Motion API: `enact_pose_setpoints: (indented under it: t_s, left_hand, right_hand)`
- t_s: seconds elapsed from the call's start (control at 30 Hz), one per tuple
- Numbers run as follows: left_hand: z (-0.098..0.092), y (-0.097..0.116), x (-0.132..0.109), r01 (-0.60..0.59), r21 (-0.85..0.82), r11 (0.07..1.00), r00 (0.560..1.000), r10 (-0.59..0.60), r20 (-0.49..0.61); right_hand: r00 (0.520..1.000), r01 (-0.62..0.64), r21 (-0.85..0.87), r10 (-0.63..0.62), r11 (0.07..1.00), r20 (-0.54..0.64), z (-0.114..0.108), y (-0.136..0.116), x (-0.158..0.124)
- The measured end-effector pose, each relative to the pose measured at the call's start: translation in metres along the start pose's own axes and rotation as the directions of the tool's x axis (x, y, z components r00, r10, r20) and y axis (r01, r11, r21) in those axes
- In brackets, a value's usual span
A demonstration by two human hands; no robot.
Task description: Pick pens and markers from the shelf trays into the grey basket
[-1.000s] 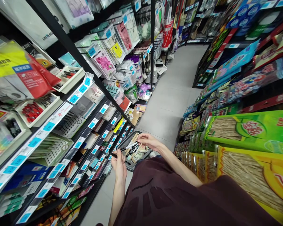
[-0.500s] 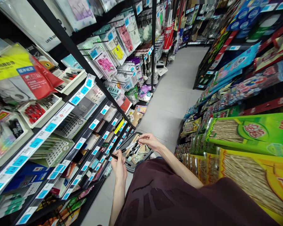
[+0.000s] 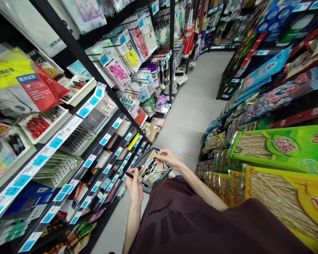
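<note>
My left hand (image 3: 134, 179) is closed around a slim black pen (image 3: 128, 174), whose dark end sticks out past the fingers toward the shelf. My right hand (image 3: 169, 158) pinches the end of a thin white-and-black pen (image 3: 149, 162) between thumb and fingertips. Below both hands is a grey basket (image 3: 147, 187) holding many loose pens and light-coloured sticks or packs (image 3: 159, 173), jumbled together. Part of the basket is hidden by the hands and by my dark brown shirt.
To the left, a tilted-looking shelf (image 3: 58, 141) carries white trays of pens (image 3: 39, 127) and price tags. On the right hang green snack packets (image 3: 302, 148) and yellow packets (image 3: 278, 197). A grey floor aisle (image 3: 193, 91) runs ahead between the shelves.
Very little differs. My left hand has shifted slightly to the right, and the white-and-black pen at my right hand has turned a little. The basket stays in place.
</note>
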State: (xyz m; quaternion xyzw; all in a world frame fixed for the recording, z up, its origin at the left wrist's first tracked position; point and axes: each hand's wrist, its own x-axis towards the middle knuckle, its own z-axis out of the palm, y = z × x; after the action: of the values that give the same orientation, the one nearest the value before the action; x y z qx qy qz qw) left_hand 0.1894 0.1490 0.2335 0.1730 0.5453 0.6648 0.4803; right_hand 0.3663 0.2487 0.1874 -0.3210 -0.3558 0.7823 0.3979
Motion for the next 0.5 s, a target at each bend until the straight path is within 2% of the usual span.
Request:
enact_pose_setpoints:
  t_s: [0.2,0.3,0.4,0.5]
  left_hand:
    - [-0.002,-0.001,-0.001,0.006,-0.005,1.000,1.000,-0.006,-0.004]
    - [-0.001,0.001,-0.002,0.017,-0.062,0.998,1.000,-0.017,-0.013]
    - [0.000,0.004,-0.002,0.035,-0.130,0.991,0.998,-0.041,-0.038]
    - [-0.001,0.005,-0.002,0.090,-0.148,0.985,0.995,-0.096,-0.031]
  right_hand:
    - [1.000,-0.015,-0.010,0.015,1.000,-0.014,0.002,-0.001,-0.001]
    - [1.000,-0.018,-0.032,0.018,0.999,-0.011,0.003,-0.003,-0.003]
    - [0.994,-0.029,-0.108,0.040,0.994,0.103,0.005,-0.003,-0.006]
    - [0.960,-0.058,-0.223,0.115,0.973,0.255,0.011,0.004,-0.009]
